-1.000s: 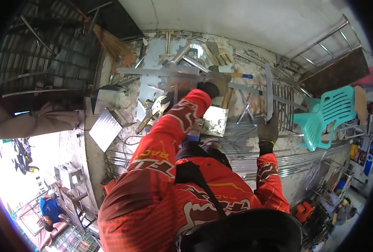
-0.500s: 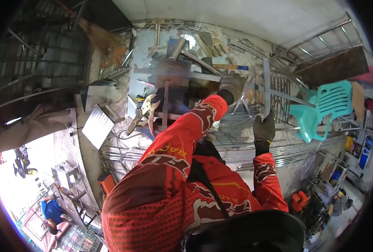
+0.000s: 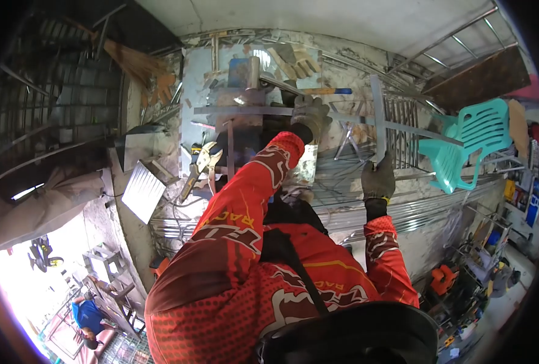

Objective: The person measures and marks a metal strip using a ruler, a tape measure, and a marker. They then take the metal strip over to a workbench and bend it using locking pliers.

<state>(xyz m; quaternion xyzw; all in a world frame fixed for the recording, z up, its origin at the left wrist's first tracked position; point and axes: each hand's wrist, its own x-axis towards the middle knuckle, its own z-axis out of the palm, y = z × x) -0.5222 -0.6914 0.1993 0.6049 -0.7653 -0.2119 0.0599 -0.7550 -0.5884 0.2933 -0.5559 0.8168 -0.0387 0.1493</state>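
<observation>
A long flat metal bar (image 3: 354, 119) runs sideways across the workbench, with one crosspiece (image 3: 377, 112) near its right part and another crosspiece (image 3: 230, 148) farther left. My left hand (image 3: 311, 114), in a dark glove, is closed over the long bar near its middle. My right hand (image 3: 379, 180), gloved too, pinches the near end of the right crosspiece. Locking pliers (image 3: 205, 159) with large jaws lie left of the left crosspiece. Just beyond my left hand is a hammer with a blue-ended wooden handle (image 3: 330, 91). Whether the bars are joined, I cannot tell.
Work gloves (image 3: 297, 60) lie at the bench's far side. A green plastic chair (image 3: 483, 130) stands at the right, below a metal ladder-like frame (image 3: 457, 45). Several metal tubes (image 3: 403, 221) lie along the near side. A person in blue (image 3: 87, 315) is at lower left.
My left hand has moved left along the long bar. My right hand stays on the end of the right crosspiece. The whole view has shifted slightly.
</observation>
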